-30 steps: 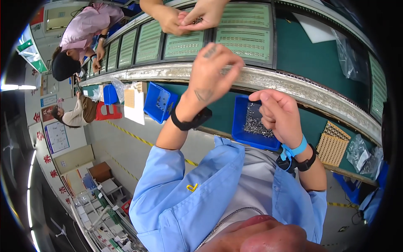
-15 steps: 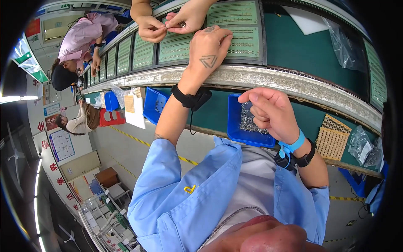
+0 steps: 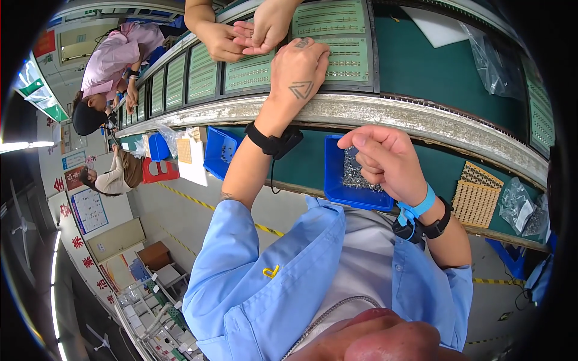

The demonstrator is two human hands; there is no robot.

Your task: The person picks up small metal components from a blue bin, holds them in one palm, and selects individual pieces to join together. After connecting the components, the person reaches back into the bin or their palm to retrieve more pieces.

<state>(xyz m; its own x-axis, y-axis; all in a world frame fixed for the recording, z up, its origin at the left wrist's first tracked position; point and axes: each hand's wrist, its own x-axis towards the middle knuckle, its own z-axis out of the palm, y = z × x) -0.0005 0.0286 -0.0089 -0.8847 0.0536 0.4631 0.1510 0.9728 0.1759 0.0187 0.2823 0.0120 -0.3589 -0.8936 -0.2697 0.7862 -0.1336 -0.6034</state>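
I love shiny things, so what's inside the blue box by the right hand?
The blue box holds many small silvery pieces. The right hand hides part of its inside, so I can't see what's there, or beneath the top pieces.

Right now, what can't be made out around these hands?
Head view:
- Left hand: its back hides most fingertips over the green board.
- Right hand: curled, hiding whether it holds anything.
- Metal parts in the blue bin: too small; right hand covers some.
- Co-worker's hands: upper edge cuts off the body.
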